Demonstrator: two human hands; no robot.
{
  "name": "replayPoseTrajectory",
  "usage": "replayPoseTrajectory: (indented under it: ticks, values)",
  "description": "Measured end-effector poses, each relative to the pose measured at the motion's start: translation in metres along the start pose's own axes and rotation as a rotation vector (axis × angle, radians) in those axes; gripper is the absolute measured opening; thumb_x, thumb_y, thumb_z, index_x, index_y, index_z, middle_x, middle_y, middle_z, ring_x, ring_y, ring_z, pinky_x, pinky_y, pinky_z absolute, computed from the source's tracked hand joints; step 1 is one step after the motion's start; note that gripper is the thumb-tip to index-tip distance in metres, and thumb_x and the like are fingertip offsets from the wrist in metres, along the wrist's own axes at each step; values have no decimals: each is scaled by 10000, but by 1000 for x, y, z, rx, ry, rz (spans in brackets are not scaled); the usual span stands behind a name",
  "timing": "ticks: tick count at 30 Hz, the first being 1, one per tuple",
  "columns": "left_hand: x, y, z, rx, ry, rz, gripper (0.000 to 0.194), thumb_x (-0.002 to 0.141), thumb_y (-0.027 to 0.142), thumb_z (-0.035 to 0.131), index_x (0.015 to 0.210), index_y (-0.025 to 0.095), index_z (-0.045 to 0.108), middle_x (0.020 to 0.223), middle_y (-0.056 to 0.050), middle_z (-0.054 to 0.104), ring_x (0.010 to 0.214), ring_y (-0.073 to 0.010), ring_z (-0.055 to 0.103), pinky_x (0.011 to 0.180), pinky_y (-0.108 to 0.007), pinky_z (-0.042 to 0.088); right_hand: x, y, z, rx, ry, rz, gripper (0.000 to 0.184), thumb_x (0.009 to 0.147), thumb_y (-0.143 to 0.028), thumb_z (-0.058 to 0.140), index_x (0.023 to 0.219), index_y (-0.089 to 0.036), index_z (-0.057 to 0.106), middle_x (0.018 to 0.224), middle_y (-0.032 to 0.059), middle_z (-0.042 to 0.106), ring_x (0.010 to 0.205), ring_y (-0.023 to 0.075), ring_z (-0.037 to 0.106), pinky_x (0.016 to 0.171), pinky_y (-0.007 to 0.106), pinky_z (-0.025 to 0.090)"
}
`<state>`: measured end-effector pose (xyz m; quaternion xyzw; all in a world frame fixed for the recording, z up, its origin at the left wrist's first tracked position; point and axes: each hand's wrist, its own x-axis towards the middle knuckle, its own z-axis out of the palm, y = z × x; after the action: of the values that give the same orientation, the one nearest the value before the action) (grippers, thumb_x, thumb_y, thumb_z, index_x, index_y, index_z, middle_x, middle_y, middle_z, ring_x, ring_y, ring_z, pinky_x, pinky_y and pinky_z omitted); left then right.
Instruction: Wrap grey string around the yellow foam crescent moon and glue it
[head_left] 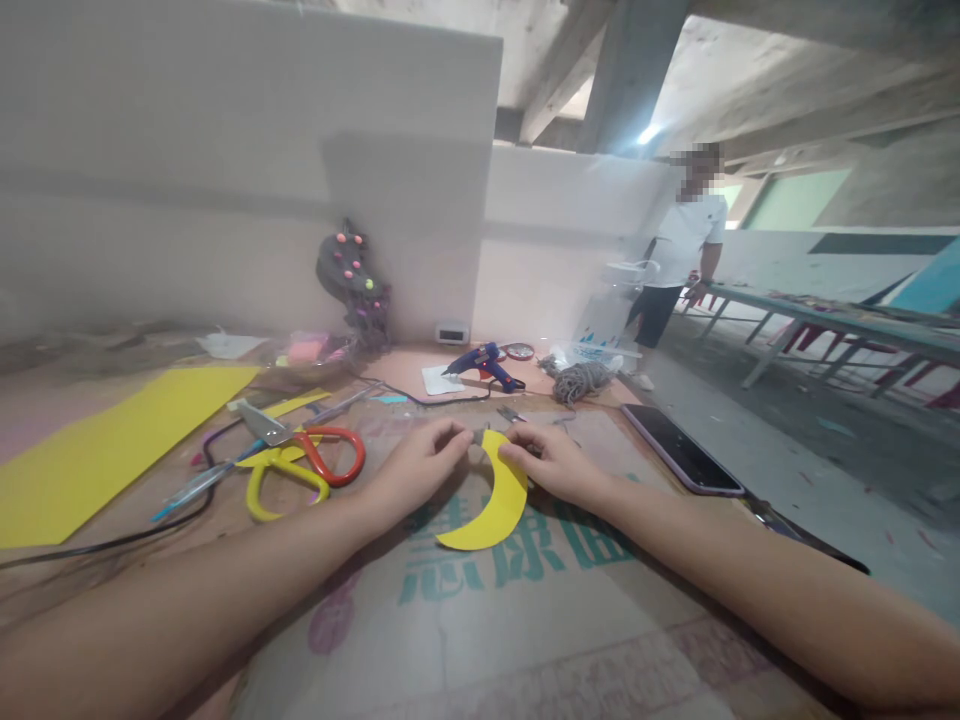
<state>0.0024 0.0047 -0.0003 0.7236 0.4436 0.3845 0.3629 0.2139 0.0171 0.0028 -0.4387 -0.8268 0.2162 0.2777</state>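
On the left, a big yellow paper (142,440) lies flat, with red and yellow scissors (262,425) beside it. In the middle is a yellow paper moon (499,510). The left hand (427,455) has its fingertips close together by the moon's top end. A small gray bit (479,437) is there, but I can't tell if they pinch it. The right hand (555,460) has its grip clamped on that top end. The moon is already cut out. Its front looks bare, so any dressing up seems not done yet.

The worktop (405,365) is messy. A gray sheet (450,650) with green letters lies under the hands. Past them is a blue glue gun (480,357), then gray yarn (581,382), then a phone (682,450) on the right.

At the far left is a pale wall (225,130), with a dark dotted shape (349,268) in front. At the far right, a person (686,240) stands by a long table (847,335).
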Motion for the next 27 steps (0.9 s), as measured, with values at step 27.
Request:
replayPoseTrajectory:
  ticks: [27]
  values:
    - [-3, 1, 1, 49, -117, 77, 301, 900, 426, 453, 875, 174, 615, 789, -20, 666, 695, -164, 568, 604, -247, 406, 0, -1, 0, -9, -11, -87, 262, 911, -335, 466, 773, -171, 617, 723, 17, 629, 664, 134, 539, 618, 239, 393]
